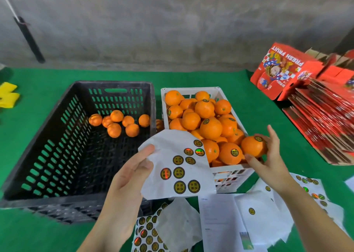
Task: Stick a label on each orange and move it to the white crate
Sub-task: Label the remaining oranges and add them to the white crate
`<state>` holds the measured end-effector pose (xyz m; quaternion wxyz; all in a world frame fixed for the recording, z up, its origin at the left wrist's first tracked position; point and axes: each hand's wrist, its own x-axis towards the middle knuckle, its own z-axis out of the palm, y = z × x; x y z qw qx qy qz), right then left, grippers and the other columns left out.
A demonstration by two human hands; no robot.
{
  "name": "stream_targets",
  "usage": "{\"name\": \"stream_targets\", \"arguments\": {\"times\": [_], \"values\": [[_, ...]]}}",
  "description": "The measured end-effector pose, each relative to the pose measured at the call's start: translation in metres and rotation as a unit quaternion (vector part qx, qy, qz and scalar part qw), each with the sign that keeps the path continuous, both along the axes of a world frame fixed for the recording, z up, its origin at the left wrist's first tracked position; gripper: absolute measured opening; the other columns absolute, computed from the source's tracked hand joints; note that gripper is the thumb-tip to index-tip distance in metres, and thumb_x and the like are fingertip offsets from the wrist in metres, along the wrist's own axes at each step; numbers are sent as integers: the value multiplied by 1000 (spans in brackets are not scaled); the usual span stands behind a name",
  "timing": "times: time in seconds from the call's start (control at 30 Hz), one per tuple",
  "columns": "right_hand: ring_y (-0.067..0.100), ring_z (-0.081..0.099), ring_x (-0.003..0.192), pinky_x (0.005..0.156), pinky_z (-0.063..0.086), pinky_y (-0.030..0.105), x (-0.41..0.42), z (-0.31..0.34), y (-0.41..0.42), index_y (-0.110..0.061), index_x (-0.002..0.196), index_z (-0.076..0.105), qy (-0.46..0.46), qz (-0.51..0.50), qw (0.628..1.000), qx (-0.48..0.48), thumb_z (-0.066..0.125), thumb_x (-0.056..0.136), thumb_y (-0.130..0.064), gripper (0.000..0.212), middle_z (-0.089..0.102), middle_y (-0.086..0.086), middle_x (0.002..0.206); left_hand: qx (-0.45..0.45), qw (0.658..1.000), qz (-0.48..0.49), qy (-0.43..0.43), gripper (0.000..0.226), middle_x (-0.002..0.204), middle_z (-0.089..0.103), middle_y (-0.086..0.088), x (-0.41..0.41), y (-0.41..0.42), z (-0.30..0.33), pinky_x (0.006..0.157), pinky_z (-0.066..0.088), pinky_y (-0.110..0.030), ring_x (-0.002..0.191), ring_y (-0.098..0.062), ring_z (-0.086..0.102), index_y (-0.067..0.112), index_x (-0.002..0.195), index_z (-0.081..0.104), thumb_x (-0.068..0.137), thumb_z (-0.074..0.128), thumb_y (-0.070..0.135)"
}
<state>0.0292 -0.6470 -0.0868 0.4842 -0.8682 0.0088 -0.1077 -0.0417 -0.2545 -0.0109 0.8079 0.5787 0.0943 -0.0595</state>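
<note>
Tabletop [229, 79]: covered in green felt, it carries both crates, the loose sheets and the cartons.
Black crate [47, 136]: to the left of the left grip, with a handful of unlabelled oranges [122, 123] lying in its far corner.
White crate [228, 172]: between the two grips and just beyond them, touching the black crate's right wall, heaped with oranges, several showing round labels.
Red cartons [310, 102]: well to the right of the right grip, a flat stack printed "FRESH FRUIT".
Loose sheets [254, 211]: below both grips on the near tabletop, white backing paper with a few stickers left; one fuller sheet lies under the left forearm.
Sticker sheet [182, 167]: pinched at its left edge by the left grip, held tilted over the near left corner of the white crate, with round gold-and-black stickers on it.
Left grip [132, 173]: thumb and fingers clamped on the sticker sheet.
Right grip [268, 154]: fingers curled round the held orange at the near right corner of the white crate.
Held orange [252, 146]: in the right grip, touching the heap, a label on its upper right side.
</note>
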Motion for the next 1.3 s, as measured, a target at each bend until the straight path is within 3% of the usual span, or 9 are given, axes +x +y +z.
{"name": "stream_targets", "arguments": {"times": [0.2,0.4,0.47,0.67,0.93,1.0,1.1,1.2,1.3], "values": [[-2,54,126,102,49,34,13,17,8,-57,155,16,-8,-9,999,-53,79,89,-7,104,49,-9,145,20,1000,7,-7,34,116,71,22,-1,0,-1,105,22,-39,101,31,54,45,119,76,88,64,38],[29,49,133,105,47,59,28,31,-1,-40,164,9,7,18,987,-158,74,86,-3,108,52,0,147,41,999,-4,-21,36,108,71,19,-2,-2,-1,98,30,-32,102,27,57,44,119,76,84,64,41],[21,58,126,88,59,51,22,35,-7,-56,159,11,25,28,995,-97,70,90,-6,104,59,-17,139,46,998,-14,-27,41,108,71,16,-3,0,-3,97,34,-30,105,21,60,45,119,75,80,65,45],[-13,40,137,109,42,44,12,32,-3,-57,158,18,41,49,996,-57,67,96,-18,89,44,-17,158,66,997,-30,-26,33,108,68,19,-1,1,-13,102,29,-35,111,21,56,48,125,71,93,67,41],[24,42,144,117,38,50,-14,34,23,-20,160,34,-77,-82,992,-57,54,95,-30,68,41,3,155,95,993,-51,-51,49,112,71,17,1,7,-21,112,37,-42,117,7,61,49,132,66,83,68,54],[22,53,129,102,48,36,-31,43,64,-25,151,47,-106,-89,990,13,50,97,-54,61,51,1,140,92,991,-71,-73,53,118,75,2,2,8,-19,113,42,-55,122,-14,66,45,138,62,86,70,52],[18,64,126,98,51,41,-50,64,132,-35,139,63,62,86,964,246,48,93,-77,65,68,-5,136,77,987,-69,-120,43,121,75,-11,11,4,-15,102,52,-61,117,-32,69,37,138,61,96,66,34],[29,64,131,105,53,55,-53,78,171,-29,141,64,159,218,894,357,72,92,-54,55,66,6,143,92,981,-58,-163,47,136,68,3,28,4,-9,93,60,-41,121,-23,68,40,142,56,101,61,16],[24,73,118,101,57,54,-41,82,183,-34,126,74,95,156,941,286,74,94,-32,33,76,0,127,83,978,-76,-178,57,136,68,4,55,16,-11,95,56,-28,125,-17,65,41,151,38,105,59,15]]}}
